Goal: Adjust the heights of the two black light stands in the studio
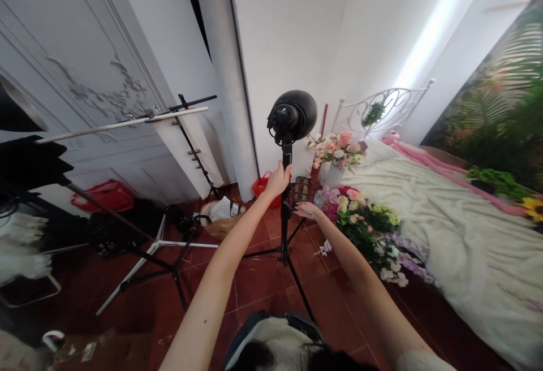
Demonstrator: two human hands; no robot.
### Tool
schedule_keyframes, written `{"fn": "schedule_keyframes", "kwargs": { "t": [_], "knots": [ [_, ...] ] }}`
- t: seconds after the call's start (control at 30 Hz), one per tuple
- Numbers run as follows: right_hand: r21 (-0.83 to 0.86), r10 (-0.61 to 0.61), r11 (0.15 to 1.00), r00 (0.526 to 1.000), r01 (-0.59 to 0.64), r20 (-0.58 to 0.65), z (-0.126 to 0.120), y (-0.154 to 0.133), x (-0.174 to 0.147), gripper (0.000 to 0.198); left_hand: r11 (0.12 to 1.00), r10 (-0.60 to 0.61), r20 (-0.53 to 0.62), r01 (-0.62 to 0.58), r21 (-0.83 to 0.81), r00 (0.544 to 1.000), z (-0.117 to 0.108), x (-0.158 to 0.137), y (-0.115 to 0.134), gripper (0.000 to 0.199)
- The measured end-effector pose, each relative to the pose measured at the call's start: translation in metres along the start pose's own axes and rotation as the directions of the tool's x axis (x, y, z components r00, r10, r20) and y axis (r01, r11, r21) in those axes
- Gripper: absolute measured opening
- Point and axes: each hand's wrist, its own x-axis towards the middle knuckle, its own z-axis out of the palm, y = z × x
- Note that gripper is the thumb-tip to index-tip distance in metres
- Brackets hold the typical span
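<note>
A black studio light (292, 115) with a rounded reflector stands upright on a black light stand (284, 227) in front of me. My left hand (278, 181) is wrapped round the upper part of the stand, just below the lamp head. Lower down, on the right side of the pole, my right hand (307, 211) is turned partly palm up. Its fingers are stretched toward a small dark knob on the stand; whether they touch it I cannot tell. The stand's legs spread on red floor tiles.
A bed with a cream blanket (462, 246) and artificial flowers (350, 204) lies to the right. A second black stand (173, 269), white stand legs (159, 244) and a bag (220, 218) are at left. Behind the light is a red bucket (259, 185).
</note>
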Motion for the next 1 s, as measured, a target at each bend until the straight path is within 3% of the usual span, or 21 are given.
{"fn": "schedule_keyframes", "kwargs": {
  "t": [0.1,0.2,0.27,0.4,0.53,0.83,1.0],
  "knots": [
    [0.048,-0.129,0.991,0.992,0.128,0.016,-0.003,0.013,-0.010,0.037,1.000,0.020,0.002,-0.020,-0.006,1.000,0.000,0.001,-0.002,0.044],
    [0.110,-0.331,0.940,0.942,0.323,0.058,-0.006,0.026,-0.017,0.045,0.999,0.036,-0.004,-0.036,-0.009,0.999,0.001,0.002,-0.005,0.045],
    [0.109,-0.363,0.928,0.930,0.356,0.052,-0.009,0.030,-0.016,0.043,0.999,0.035,-0.006,-0.035,-0.001,0.999,0.002,0.003,-0.006,0.046],
    [-0.053,-0.157,0.985,0.984,0.161,0.081,-0.018,0.021,-0.005,0.026,0.999,0.035,-0.034,-0.034,0.017,0.999,0.005,0.004,-0.007,0.045],
    [-0.182,0.036,0.983,0.986,-0.005,0.164,-0.024,0.002,0.004,0.009,0.999,0.017,-0.035,-0.016,0.030,0.999,0.005,0.004,-0.006,0.044],
    [-0.034,0.318,0.948,0.941,-0.316,0.114,-0.011,-0.029,0.004,0.029,0.999,-0.035,-0.068,0.038,0.034,0.997,0.009,0.004,-0.010,0.044],
    [-0.076,0.378,0.925,0.919,-0.371,0.112,-0.004,-0.035,0.009,0.035,0.999,-0.026,-0.066,0.028,0.030,0.997,0.009,0.004,-0.010,0.046]
  ]
}}
